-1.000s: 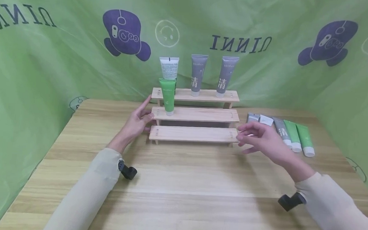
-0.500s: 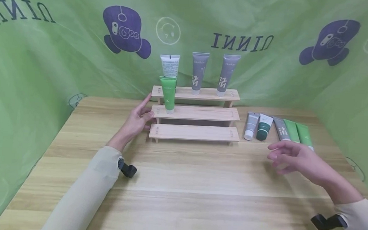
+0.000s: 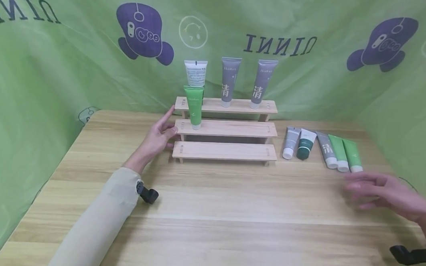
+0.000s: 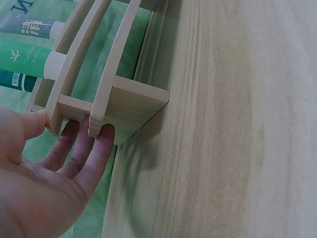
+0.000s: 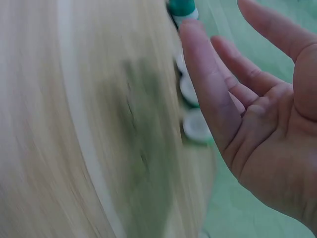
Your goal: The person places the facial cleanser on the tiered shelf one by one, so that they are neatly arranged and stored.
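Note:
A three-tier wooden display rack (image 3: 225, 151) stands on the table. My left hand (image 3: 157, 138) holds its left end. In the left wrist view the thumb (image 4: 33, 124) lies against the middle board's end, with other fingers reaching between and under the boards. A green tube (image 3: 193, 105) stands upright on the middle tier. Behind it on the top tier is a white tube (image 3: 195, 74), partly hidden, then two grey tubes, one central (image 3: 229, 82) and one right (image 3: 262, 84). My right hand (image 3: 390, 196) hovers over the table with nothing in it, close to the rightmost lying green tube (image 3: 352, 155).
Right of the rack lie a grey tube (image 3: 290, 143), a white and dark-green tube (image 3: 306, 144), another grey tube (image 3: 327, 150) and a second green tube (image 3: 338, 152). A green printed cloth (image 3: 309, 82) borders the wooden table (image 3: 212, 213) at the back and sides.
My right hand has moved away from the rack's right end, rightward past the lying tubes, uncovering them. The left hand stays on the rack. Head view tilted slightly.

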Action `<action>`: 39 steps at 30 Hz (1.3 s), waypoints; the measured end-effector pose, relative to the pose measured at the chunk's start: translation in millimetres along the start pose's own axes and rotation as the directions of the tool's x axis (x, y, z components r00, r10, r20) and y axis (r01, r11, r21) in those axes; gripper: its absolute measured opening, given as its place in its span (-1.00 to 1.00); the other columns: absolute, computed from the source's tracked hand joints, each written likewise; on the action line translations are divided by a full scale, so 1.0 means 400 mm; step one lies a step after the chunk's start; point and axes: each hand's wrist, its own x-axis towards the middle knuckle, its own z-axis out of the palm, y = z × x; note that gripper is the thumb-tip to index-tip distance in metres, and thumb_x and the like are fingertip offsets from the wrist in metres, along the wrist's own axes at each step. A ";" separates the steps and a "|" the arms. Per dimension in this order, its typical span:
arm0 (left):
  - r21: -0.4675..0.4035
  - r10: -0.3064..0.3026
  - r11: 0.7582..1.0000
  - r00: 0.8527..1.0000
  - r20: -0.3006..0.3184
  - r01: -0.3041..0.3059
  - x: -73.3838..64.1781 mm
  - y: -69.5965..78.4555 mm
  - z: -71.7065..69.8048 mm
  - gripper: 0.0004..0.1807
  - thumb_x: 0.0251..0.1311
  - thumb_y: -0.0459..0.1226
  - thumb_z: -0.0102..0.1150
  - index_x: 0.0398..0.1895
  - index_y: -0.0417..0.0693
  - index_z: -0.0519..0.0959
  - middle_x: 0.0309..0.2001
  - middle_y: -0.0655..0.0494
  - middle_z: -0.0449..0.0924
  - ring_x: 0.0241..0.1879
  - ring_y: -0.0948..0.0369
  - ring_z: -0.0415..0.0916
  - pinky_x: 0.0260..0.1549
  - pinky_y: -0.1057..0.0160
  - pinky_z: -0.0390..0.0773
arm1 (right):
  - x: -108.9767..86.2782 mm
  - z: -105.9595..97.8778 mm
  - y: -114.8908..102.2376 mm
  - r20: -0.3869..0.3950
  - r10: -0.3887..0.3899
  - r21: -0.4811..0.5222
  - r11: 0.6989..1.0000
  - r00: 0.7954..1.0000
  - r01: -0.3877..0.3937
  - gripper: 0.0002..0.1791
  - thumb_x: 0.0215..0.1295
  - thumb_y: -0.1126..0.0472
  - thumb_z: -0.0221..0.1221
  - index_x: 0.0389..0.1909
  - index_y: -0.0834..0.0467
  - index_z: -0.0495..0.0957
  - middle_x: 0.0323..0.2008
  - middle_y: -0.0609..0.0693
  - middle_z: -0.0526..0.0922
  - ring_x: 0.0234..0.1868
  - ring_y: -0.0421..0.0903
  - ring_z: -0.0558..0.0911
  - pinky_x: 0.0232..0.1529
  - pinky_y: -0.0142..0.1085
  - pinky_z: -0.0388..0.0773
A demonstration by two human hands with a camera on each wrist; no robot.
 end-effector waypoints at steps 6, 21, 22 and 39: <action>0.009 0.006 1.000 1.000 -0.005 -0.006 -0.002 0.000 -0.007 -0.20 0.52 -0.37 -0.10 0.58 0.60 -0.10 0.41 -0.27 0.26 0.24 -0.20 0.42 0.00 -0.08 0.66 | -0.007 -0.084 0.023 -0.011 -0.051 0.057 0.997 0.999 0.051 -0.47 0.58 0.45 -0.22 0.24 -0.10 0.55 0.05 -0.14 0.69 -0.08 -0.02 0.71 -0.14 -0.09 0.74; 0.004 -0.004 1.000 1.000 -0.011 0.004 0.001 0.001 -0.013 -0.19 0.52 -0.36 -0.08 0.57 0.64 -0.08 0.40 -0.27 0.28 0.24 -0.19 0.43 -0.01 -0.09 0.67 | 0.034 -0.179 0.009 -0.180 0.051 0.231 0.973 0.982 -0.008 -0.49 0.61 0.39 -0.20 -0.01 -0.20 0.65 -0.07 -0.11 0.74 -0.10 -0.11 0.73 -0.14 -0.22 0.74; 0.001 -0.004 1.000 1.000 -0.012 0.004 0.001 0.001 -0.014 -0.19 0.52 -0.36 -0.08 0.57 0.64 -0.08 0.40 -0.27 0.27 0.24 -0.19 0.43 -0.01 -0.09 0.67 | 0.040 -0.183 0.005 -0.204 0.077 0.210 0.977 0.976 -0.033 -0.52 0.62 0.36 -0.16 -0.03 -0.24 0.64 -0.09 -0.14 0.74 -0.12 -0.13 0.73 -0.14 -0.22 0.74; -0.010 -0.002 1.000 1.000 -0.019 0.002 0.001 0.005 -0.009 -0.19 0.52 -0.38 -0.08 0.58 0.60 -0.08 0.40 -0.26 0.28 0.22 -0.19 0.44 -0.05 -0.04 0.70 | 0.119 -0.194 -0.047 -0.331 0.213 -0.072 0.966 0.919 -0.250 -0.15 0.56 0.03 0.05 0.46 0.55 -0.13 -0.25 -0.42 0.59 -0.20 -0.35 0.66 -0.07 -0.26 0.71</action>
